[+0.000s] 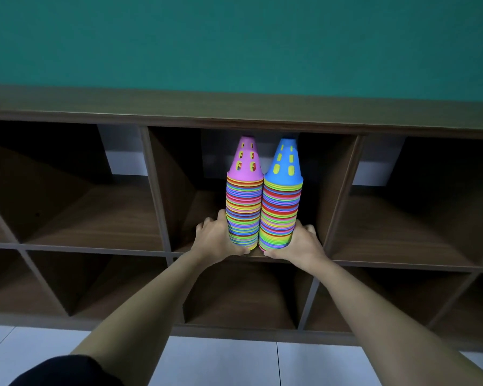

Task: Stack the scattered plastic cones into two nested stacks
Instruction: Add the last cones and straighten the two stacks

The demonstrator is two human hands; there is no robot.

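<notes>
Two tall nested stacks of coloured plastic cones stand side by side, touching, in the middle upper cubby of a wooden shelf unit. The left stack [243, 207] is topped by a purple cone with oval holes. A blue cone tops the right stack [281, 210]. My left hand [215, 236] wraps around the base of the left stack from its left side. My right hand [299, 243] grips the base of the right stack from its right side. The bottoms of both stacks sit at the cubby's front edge.
The dark brown shelf unit [162, 252] has cubbies to the left, right and below, with upright dividers close to both hands. A teal wall [234, 40] rises above its top board. Pale floor tiles [223, 363] lie below.
</notes>
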